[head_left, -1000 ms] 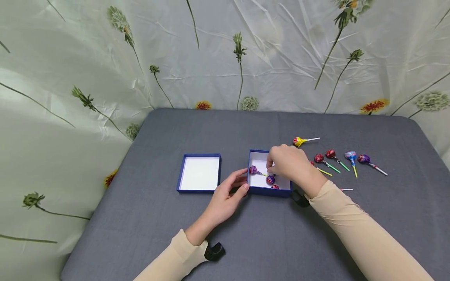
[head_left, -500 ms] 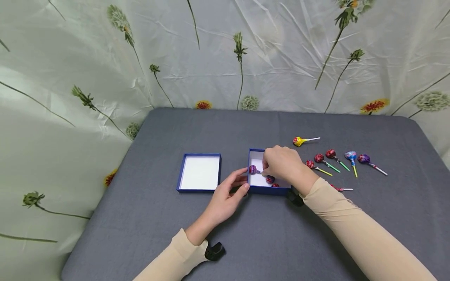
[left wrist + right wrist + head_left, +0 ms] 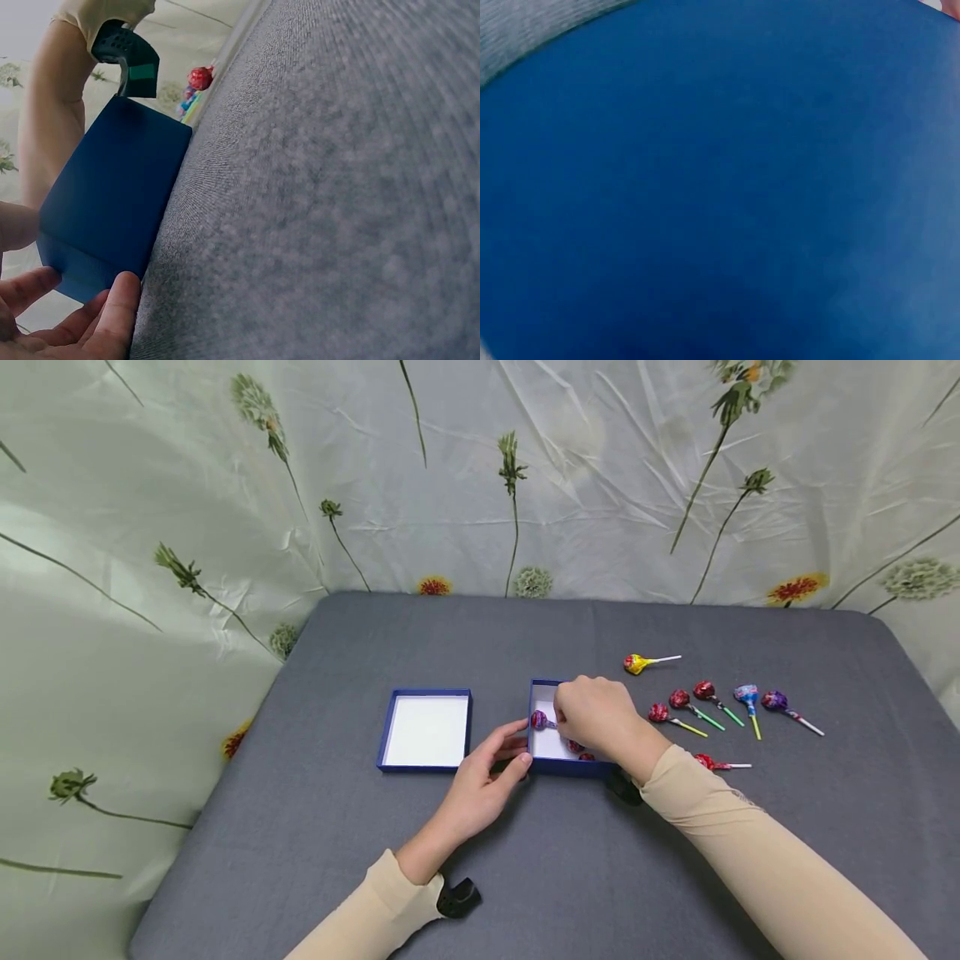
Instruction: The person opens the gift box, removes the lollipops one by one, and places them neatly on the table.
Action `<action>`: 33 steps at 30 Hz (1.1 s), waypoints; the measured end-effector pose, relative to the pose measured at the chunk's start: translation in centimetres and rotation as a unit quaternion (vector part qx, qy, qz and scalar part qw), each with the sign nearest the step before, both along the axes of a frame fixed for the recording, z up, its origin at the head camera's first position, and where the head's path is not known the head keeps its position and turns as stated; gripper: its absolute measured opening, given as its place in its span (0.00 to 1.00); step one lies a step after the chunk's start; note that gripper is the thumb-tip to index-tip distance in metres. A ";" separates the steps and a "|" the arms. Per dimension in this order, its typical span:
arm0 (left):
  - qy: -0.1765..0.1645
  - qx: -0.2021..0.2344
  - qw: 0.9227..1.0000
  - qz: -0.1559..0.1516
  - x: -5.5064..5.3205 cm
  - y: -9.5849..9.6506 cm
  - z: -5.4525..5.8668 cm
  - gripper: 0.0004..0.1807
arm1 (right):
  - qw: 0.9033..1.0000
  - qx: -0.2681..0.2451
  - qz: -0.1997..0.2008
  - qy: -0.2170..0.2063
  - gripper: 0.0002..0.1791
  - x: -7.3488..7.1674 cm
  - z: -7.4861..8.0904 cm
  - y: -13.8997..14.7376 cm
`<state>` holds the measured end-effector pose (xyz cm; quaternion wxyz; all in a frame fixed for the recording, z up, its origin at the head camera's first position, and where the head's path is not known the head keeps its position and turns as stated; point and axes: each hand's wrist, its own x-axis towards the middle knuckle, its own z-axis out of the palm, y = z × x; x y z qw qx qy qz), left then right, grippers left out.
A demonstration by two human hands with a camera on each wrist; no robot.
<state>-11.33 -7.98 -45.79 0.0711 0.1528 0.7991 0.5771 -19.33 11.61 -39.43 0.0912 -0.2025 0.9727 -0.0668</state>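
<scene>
In the head view, my left hand (image 3: 478, 781) rests against the left side of a blue box (image 3: 570, 767) with a white inside. Its fingertips touch the box wall in the left wrist view too, where the blue wall (image 3: 120, 191) fills much of the left part. My right hand (image 3: 598, 714) reaches down into the box, fingers curled at the stick of a purple lollipop (image 3: 538, 720); the fingertips are hidden. Under that hand show a dark lollipop (image 3: 574, 747) and part of a red one (image 3: 587, 757). Only blue box wall (image 3: 720, 165) is near in the right wrist view.
A shallow blue-edged lid (image 3: 423, 767), white inside, lies left of my left hand. Several lollipops lie on the grey cloth to the right, among them a yellow one (image 3: 635, 664), a blue one (image 3: 746, 694) and a purple one (image 3: 776, 700). A floral curtain (image 3: 450, 485) hangs behind.
My right hand has shifted a little left inside the box, onto the purple lollipop's stick. The red lollipops beside its wrist have come into fuller view. My left hand keeps its place.
</scene>
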 end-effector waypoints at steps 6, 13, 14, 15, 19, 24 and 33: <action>-0.002 -0.004 1.000 0.002 -0.1 0.0 -0.2 0.25 | 1.000 -0.002 -0.006 0.014 0.07 -0.1 -0.1 0.2; -0.007 0.000 1.000 0.004 -0.2 0.1 -0.3 0.24 | 1.000 0.010 -0.007 0.026 0.05 -0.2 -0.4 0.3; -0.005 0.001 1.000 0.004 -0.2 0.2 -0.2 0.24 | 1.000 0.012 -0.009 0.027 0.05 -0.2 -0.5 0.3; -0.004 0.002 1.000 0.005 -0.2 0.2 -0.3 0.24 | 0.999 0.013 -0.009 0.029 0.05 -0.2 -0.5 0.3; 0.000 0.003 1.000 0.008 -0.2 0.2 -0.3 0.24 | 0.999 0.022 -0.023 0.037 0.05 -0.2 -0.4 0.6; 0.001 0.006 1.000 0.008 -0.2 0.1 -0.4 0.24 | 0.997 0.052 -0.033 0.036 0.07 -0.1 -0.1 0.7; 0.001 0.005 1.000 0.009 -0.2 0.0 -0.5 0.24 | 0.995 0.070 -0.018 0.062 0.07 0.2 -0.3 0.5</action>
